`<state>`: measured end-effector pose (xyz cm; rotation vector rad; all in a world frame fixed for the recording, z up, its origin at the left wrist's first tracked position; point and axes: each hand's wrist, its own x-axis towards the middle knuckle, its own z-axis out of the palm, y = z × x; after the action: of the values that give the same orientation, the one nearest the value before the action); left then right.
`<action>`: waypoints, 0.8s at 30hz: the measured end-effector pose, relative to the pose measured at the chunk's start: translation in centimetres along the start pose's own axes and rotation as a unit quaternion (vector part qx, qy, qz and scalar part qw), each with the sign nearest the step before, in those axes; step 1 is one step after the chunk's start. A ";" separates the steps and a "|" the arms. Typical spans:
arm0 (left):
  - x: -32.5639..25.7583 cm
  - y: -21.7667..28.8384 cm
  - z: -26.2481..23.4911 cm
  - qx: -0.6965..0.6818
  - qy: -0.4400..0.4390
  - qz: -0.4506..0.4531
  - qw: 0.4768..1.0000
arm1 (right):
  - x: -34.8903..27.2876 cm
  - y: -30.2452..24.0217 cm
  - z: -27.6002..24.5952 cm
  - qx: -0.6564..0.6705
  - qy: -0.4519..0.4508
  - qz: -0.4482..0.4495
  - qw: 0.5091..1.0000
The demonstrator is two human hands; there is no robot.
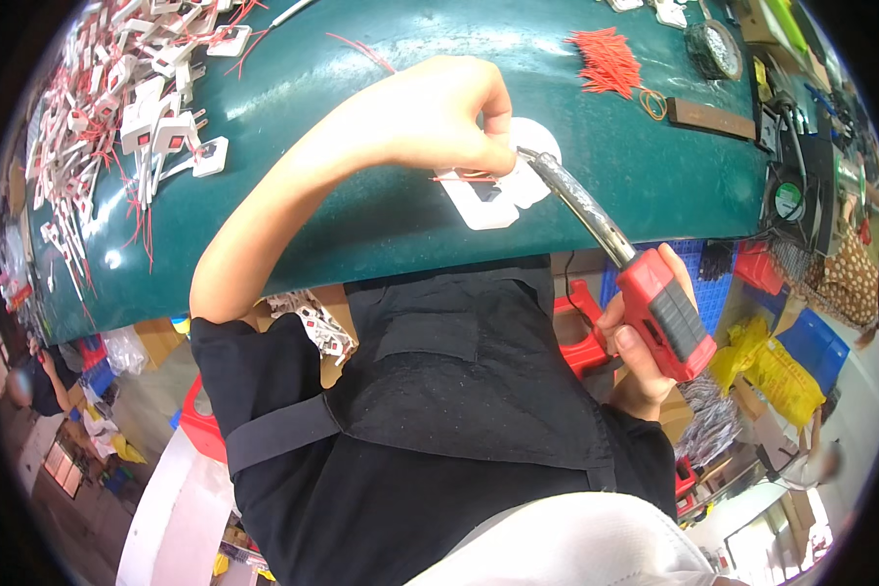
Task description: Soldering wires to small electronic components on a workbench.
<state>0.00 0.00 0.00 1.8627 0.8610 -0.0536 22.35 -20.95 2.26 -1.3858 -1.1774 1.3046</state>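
Note:
My right hand (645,376) is closed round the red and black handle of a soldering iron (662,317). Its metal barrel slants up to the left, and the tip reaches close to the fingertips of my left hand (454,112). That hand is bent in a pinch above the table; what its fingers hold is hidden. Just under it lies an open white plastic housing (483,213) with thin red wires across it. A white round piece (539,135) shows behind the iron's tip, partly covered.
On the green table (313,239), many white plug parts with red wires (151,127) are heaped at the left. A bundle of red tubes (606,61), a brown bar (711,119) and a roll (715,51) lie at the far right. Yellow bags (776,376) are below right.

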 end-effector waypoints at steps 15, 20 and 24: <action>-0.3 0.5 0.0 -0.062 -0.005 -0.053 0.997 | 7.7 3.2 3.6 0.415 0.040 -0.186 0.890; -1.5 -1.3 1.3 -0.068 0.094 0.050 0.992 | 9.5 4.2 5.5 0.416 0.028 -0.164 0.894; -4.3 -3.9 2.7 -0.161 0.259 0.184 0.934 | 8.6 4.0 5.7 0.413 0.029 -0.179 0.893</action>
<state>-4.51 -3.67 -2.53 1.7116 0.7909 0.7997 16.92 -13.18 -3.49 -0.5456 -0.6467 1.2551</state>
